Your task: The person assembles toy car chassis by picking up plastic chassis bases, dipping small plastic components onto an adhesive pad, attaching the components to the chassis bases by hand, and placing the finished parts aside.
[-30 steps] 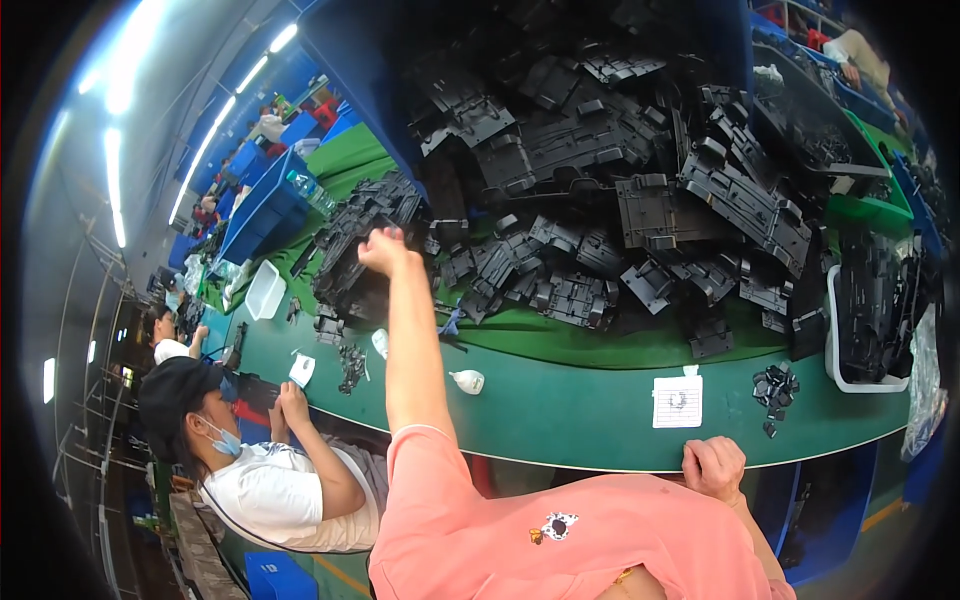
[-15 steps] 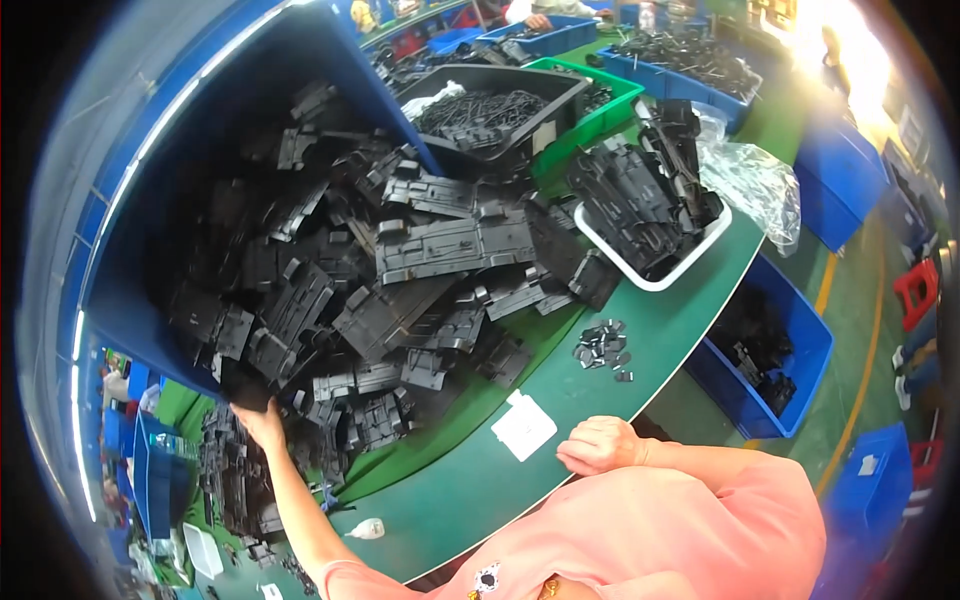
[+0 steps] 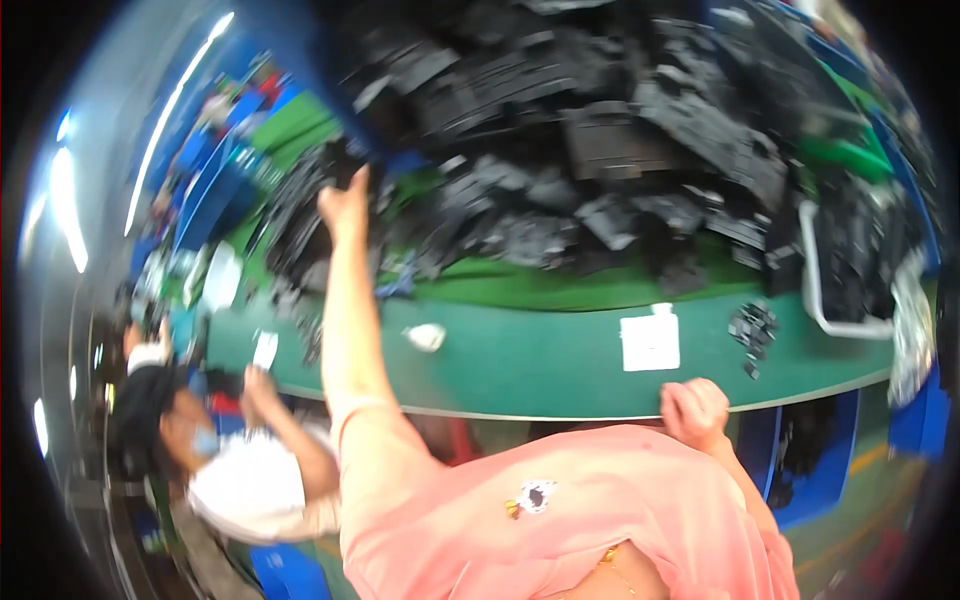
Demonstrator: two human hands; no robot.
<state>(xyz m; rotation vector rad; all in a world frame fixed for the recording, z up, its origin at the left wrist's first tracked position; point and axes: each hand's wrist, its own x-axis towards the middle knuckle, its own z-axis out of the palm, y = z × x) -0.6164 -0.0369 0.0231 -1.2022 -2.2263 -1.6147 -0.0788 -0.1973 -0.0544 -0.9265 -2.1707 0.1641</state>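
Observation:
My left arm reaches far out over the green table, and my left hand (image 3: 345, 205) is closed on a dark black plastic part (image 3: 343, 160). Motion blur smears that part's outline. Beside the hand rises a stack of black plastic parts (image 3: 300, 215). My right hand (image 3: 697, 410) is curled into a fist at the table's near edge; whatever is inside it, if anything, stays hidden. Just beyond the fist lie a white square card (image 3: 650, 342) and a small heap of black pieces (image 3: 753, 332).
A large mound of black molded parts (image 3: 610, 145) covers the far side. At right stands a white-rimmed tub (image 3: 815, 270) of parts beside clear plastic wrap (image 3: 910, 335). A white bottle-like item (image 3: 426, 337) lies mid-table. A masked co-worker (image 3: 240, 450) sits at left.
The view has swung left, bringing the co-worker into sight. My left hand has moved from the blue bin's edge to the stack of parts. My right hand remains a fist at the table edge.

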